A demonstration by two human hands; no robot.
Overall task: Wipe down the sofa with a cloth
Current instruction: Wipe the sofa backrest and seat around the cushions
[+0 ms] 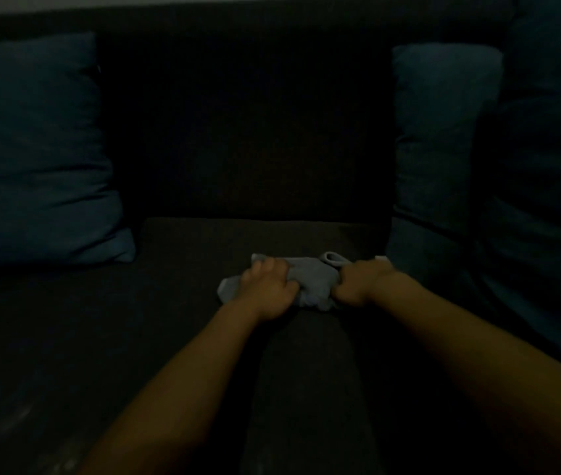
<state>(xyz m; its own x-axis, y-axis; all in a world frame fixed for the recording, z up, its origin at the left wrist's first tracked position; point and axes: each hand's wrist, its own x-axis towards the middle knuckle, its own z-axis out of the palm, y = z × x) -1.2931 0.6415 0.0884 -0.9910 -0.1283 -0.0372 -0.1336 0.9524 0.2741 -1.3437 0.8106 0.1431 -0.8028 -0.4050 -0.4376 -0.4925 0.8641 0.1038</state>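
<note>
Left hand grips the left part of the grey cloth, fingers curled over its top. Right hand grips the right end, fist closed around bunched fabric, a rolled edge poking up behind it. Cloth lies bunched between the two hands, touching both, long axis left-right, on the dark sofa seat just in front of the backrest. Both hands equally on it; neither nearer. Likely step: wiping stroke across the seat. Blue cushion well to the left, another blue cushion just beside the right hand, probably limiting travel that way. Very dim lighting.
</note>
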